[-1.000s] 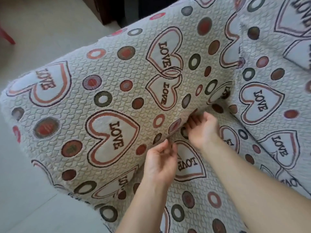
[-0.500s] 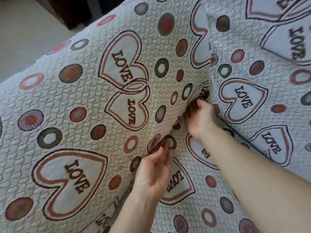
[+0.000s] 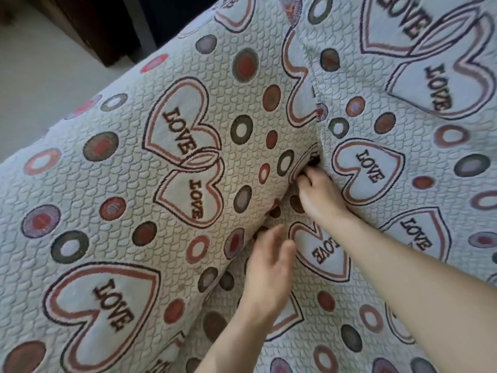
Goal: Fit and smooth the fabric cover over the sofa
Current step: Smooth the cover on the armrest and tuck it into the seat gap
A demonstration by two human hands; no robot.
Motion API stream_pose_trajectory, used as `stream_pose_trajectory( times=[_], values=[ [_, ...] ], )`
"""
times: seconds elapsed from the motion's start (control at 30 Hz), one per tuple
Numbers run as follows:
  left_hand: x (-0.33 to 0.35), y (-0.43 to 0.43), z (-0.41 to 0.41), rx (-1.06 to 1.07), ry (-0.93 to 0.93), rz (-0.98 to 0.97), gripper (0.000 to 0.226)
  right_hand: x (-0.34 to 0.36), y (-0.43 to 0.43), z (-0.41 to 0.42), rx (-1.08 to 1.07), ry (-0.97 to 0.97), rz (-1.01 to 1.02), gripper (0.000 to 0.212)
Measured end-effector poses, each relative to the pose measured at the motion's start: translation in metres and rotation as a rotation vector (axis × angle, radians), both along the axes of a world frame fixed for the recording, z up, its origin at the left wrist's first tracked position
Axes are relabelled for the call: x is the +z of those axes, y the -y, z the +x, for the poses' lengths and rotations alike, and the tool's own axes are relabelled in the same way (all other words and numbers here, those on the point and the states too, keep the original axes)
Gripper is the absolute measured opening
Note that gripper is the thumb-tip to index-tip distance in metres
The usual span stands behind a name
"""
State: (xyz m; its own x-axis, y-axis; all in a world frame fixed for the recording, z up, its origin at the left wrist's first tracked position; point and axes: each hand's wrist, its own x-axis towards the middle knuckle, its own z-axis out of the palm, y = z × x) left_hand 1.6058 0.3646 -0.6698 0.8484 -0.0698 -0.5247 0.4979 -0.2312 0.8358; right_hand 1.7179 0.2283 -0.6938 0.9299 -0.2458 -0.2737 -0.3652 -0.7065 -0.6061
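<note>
Both hands sit farther up the crease point(image 3: 283, 204): left hand point(image 3: 269, 267) straight-fingered, pressing fabric cover point(image 3: 150, 211) in; right hand point(image 3: 320, 196) half buried, grip unreadable. Tucking advances.

I see a quilted cream-grey fabric cover point(image 3: 242, 84), stitched all over in a small scale-like pattern. Across it lie pale hearts point(image 3: 368, 168) outlined in dusty red and black, each lettered LOVE in dark brown, and some overlap in pairs. Between them are scattered rings point(image 3: 241, 129) and dots point(image 3: 271, 138) in brick red, olive green, brown and mauve, several with pale centres. At top left, the smooth pale cream floor point(image 3: 40, 76) meets very dark brown wooden furniture point(image 3: 94, 28).
</note>
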Motion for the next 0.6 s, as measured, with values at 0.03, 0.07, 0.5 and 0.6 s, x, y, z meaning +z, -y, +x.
stream_pose_trajectory(
  times=[0.03,0.07,0.5,0.6],
  values=[
    [-0.004,-0.001,-0.002,-0.154,0.142,0.165,0.048,-0.006,0.003,-0.005,0.093,-0.009,-0.055,0.038],
    [-0.008,-0.002,-0.003,-0.241,0.197,0.233,0.055,-0.013,0.007,-0.008,0.152,-0.036,-0.076,0.045],
    [-0.039,-0.012,0.023,-0.299,0.303,0.464,0.073,-0.035,0.017,0.001,0.253,-0.211,-0.176,0.075],
    [-0.035,-0.014,0.028,-0.315,0.329,0.519,0.076,-0.021,0.013,-0.011,0.280,-0.221,-0.245,0.071]
  ],
)
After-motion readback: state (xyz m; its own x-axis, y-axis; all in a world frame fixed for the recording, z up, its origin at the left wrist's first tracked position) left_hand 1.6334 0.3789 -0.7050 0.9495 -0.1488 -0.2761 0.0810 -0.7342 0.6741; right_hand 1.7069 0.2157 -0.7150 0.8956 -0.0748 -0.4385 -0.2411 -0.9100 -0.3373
